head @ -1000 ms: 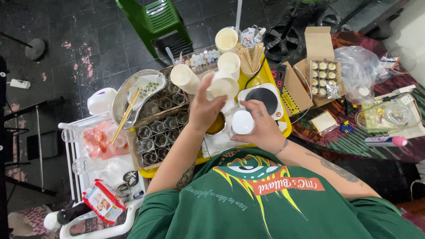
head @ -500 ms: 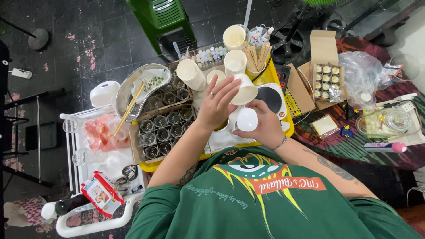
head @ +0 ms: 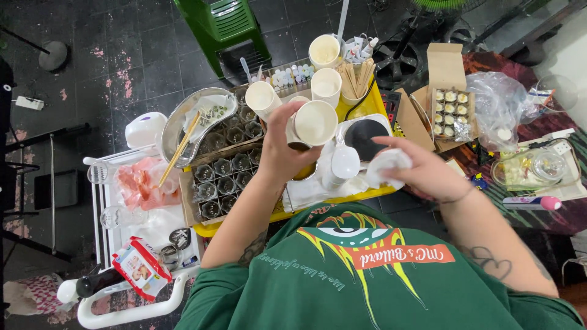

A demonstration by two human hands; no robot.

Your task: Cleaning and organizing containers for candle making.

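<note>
My left hand [head: 282, 154] grips a cream paper cup [head: 313, 123] tilted on its side, its open mouth facing up toward the camera, above the yellow tray [head: 367, 104]. My right hand [head: 411, 166] is closed on a crumpled white tissue [head: 385, 165] at the tray's right front edge. Between the hands stands a white bottle with a rounded cap [head: 342, 164], touched by neither hand. A small black hotplate [head: 364, 137] lies just behind the tissue.
More paper cups [head: 326, 84] and wooden sticks [head: 354, 76] stand at the tray's back. A box of small glass jars [head: 226, 174] and a metal dish with chopsticks [head: 197, 122] lie left. A carton of filled jars [head: 449, 110] and plastic bag [head: 501, 101] sit right. A green chair [head: 223, 27] stands behind.
My left hand turned the cup so its mouth faces up. My right hand let go of the white bottle, moved right and now holds a tissue.
</note>
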